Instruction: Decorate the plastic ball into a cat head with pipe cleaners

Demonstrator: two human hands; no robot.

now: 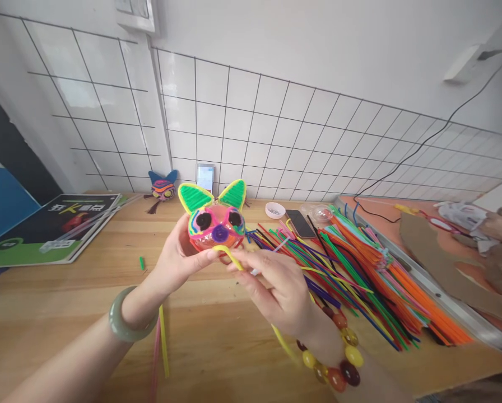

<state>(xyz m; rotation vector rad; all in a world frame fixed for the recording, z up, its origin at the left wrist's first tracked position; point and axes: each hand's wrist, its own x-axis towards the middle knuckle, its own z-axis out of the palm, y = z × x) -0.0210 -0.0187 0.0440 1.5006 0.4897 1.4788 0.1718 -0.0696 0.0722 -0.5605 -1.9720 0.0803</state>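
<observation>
A round animal head (216,224) with green ears edged in yellow, black eyes and a purple nose faces me, held up over the table. My left hand (177,254) grips it from the left and below, its thumb on the lower edge. Across the underside of the face bends a yellow pipe cleaner (233,257). My right hand (276,282) pinches that pipe cleaner near the head's lower right, and its loose end trails below the hand. The palm side of the right hand is partly hidden.
Many coloured pipe cleaners (360,274) spread on the right, beside a phone (300,224) and a small pink bowl (275,210). A finished-looking blue-eared head (163,187) stands by the wall. A booklet (74,224) lies left on the wooden table (204,347).
</observation>
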